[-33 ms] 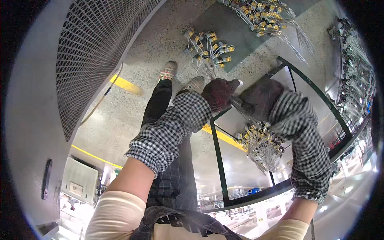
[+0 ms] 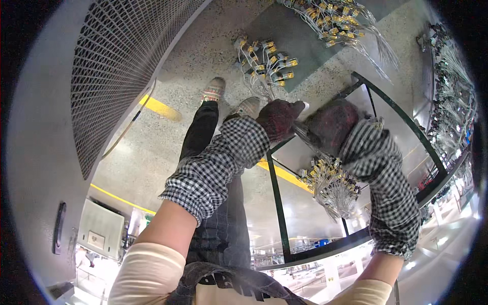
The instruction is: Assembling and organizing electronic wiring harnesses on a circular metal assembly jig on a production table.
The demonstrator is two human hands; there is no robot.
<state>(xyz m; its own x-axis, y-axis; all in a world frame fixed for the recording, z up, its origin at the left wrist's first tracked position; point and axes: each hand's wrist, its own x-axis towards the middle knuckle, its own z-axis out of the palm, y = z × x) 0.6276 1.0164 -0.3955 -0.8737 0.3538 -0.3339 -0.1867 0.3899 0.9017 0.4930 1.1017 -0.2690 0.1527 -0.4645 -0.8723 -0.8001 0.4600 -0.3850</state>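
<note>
My left hand [image 2: 278, 119], in a dark red work glove, is closed around a bundle of grey cables. The bundle's fanned end, with yellow and grey connectors [image 2: 267, 61], sticks out beyond this hand. More of the cables [image 2: 302, 131] run between my hands. My right hand [image 2: 333, 127], gloved alike, curls over them, its fingertips mostly hidden. Below it, a second cable bundle with yellow connectors [image 2: 330, 188] shows inside a black-edged frame. Checked black-and-white sleeves cover both forearms.
The black frame [image 2: 278, 203] stands at my right. A grey cabinet with a mesh panel [image 2: 122, 66] rises at the left. Another cable bundle [image 2: 338, 23] lies on the dark mat ahead. Many cables hang at the far right [image 2: 452, 91]. Yellow lines [image 2: 161, 108] cross the floor.
My right hand has turned and shifted slightly, its glove now looking more rounded over the cables. The left hand stays in place on its bundle.
</note>
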